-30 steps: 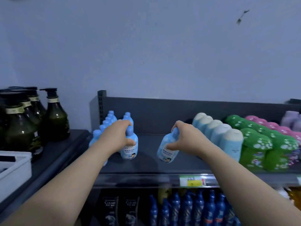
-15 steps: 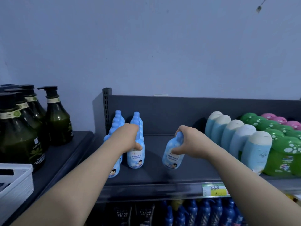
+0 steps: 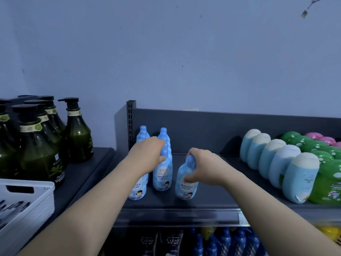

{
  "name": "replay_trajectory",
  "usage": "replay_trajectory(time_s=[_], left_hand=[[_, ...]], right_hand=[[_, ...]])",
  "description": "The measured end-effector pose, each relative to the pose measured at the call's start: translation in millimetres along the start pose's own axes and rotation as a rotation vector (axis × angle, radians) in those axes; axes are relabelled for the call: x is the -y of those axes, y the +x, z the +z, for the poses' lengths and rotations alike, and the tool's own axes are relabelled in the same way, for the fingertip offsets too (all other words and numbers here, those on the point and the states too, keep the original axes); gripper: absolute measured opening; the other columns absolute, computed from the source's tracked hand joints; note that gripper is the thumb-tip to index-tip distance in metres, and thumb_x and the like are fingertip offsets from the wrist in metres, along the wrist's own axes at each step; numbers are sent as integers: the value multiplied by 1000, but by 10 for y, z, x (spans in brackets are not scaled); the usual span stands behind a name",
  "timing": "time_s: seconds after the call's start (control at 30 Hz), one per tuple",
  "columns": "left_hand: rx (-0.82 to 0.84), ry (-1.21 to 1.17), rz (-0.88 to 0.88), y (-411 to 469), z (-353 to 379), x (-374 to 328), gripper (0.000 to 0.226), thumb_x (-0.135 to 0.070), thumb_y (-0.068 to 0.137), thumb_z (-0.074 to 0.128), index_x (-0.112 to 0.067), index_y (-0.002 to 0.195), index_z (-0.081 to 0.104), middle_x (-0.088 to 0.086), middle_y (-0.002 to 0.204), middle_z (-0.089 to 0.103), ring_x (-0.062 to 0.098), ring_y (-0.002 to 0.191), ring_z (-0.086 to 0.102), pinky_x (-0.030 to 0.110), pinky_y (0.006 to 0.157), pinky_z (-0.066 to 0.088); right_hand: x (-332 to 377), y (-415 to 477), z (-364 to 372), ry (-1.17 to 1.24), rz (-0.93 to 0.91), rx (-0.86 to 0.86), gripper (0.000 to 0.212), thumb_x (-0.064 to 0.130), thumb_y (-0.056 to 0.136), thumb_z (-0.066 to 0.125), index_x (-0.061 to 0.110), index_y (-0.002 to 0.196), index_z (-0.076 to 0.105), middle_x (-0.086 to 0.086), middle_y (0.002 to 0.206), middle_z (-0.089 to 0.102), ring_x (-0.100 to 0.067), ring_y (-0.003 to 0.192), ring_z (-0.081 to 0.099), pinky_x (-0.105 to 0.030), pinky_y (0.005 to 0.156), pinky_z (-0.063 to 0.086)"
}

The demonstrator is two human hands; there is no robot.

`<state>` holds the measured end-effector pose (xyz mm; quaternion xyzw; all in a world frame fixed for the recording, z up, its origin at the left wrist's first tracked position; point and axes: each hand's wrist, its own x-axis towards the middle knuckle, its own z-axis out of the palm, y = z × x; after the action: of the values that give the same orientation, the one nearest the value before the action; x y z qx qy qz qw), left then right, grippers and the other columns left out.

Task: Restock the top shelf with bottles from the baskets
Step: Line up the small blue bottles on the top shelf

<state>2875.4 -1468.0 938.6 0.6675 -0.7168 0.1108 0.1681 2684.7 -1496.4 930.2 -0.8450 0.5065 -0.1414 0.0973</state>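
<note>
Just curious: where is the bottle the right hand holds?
Head view, centre: the light blue bottle sits on the top shelf, gripped by the right hand, just right of the blue bottle rows.

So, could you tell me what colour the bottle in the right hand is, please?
The bottle is light blue; head view.

L grip (image 3: 147, 153), R grip (image 3: 203, 167), forearms (image 3: 96, 200): bare to frame edge.

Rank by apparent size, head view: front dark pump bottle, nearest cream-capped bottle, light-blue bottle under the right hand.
1. front dark pump bottle, clearly largest.
2. nearest cream-capped bottle, wider.
3. light-blue bottle in the right hand; similar height to 2, slimmer.
</note>
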Motion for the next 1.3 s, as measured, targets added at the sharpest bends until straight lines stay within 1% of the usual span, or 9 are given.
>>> replay_trajectory(time_s=[0.13,0.3,0.47,0.67,0.8,0.9,1.0,1.07,1.3], left_hand=[[-180,47,58,-141,-67,118,22,-34,95,47,-19,107,59,-3,102,59,21,94,56,31,66,42],[-295,82,108,-337,-78,246,22,-29,94,48,-17,97,66,0,91,63,21,88,55,34,68,44],[-322,50,90,-447,-9,309,24,-34,95,49,-20,103,66,-1,97,65,21,89,57,32,71,42],[-318,18,76,-485,39,233,24,-36,95,46,-23,104,64,-5,100,65,19,88,56,28,69,39],[-346,-19,93,-502,34,67,26,-38,94,48,-22,103,66,-4,96,66,20,87,57,29,66,37],[-344,-59,119,-498,45,-178,26,-36,94,48,-21,107,65,-5,100,66,19,94,58,32,71,42],[-362,-115,177,-483,117,-546,25,-34,93,54,-21,109,66,-3,98,67,22,94,60,30,69,37],[-354,-148,224,-468,201,-850,25,-34,92,56,-20,109,67,-3,98,68,23,94,60,32,72,41],[-227,-222,405,-549,647,-2248,19,-30,85,66,-17,99,70,0,88,69,26,81,62,34,68,47]], right_hand=[[243,23,103,44,-50,46,40,32,66,74,22,95,49,3,91,58,-20,79,58,-34,61,48],[402,79,265,82,-64,36,36,29,71,71,22,91,42,4,88,48,-13,69,45,-26,53,36],[414,91,304,128,-88,24,56,32,73,75,25,117,41,4,102,45,-17,88,52,-31,71,49],[410,-18,429,191,-64,-6,44,37,75,67,24,109,43,3,101,47,-15,81,51,-32,69,49],[246,-180,369,25,-91,-62,62,55,83,61,22,131,41,3,125,49,-19,111,52,-34,88,47],[37,-366,258,-74,-119,-142,60,49,94,48,16,143,36,-2,141,45,-22,130,40,-32,107,34],[-258,-641,125,-157,-107,-191,54,40,100,41,15,146,32,-2,146,42,-21,136,32,-29,112,23],[-516,-877,50,-181,-66,-207,53,38,100,40,15,147,31,-2,148,41,-20,139,30,-28,113,19],[-1752,-2035,-136,-230,154,-200,55,38,98,43,16,147,33,-2,148,43,-21,137,34,-30,113,23]])
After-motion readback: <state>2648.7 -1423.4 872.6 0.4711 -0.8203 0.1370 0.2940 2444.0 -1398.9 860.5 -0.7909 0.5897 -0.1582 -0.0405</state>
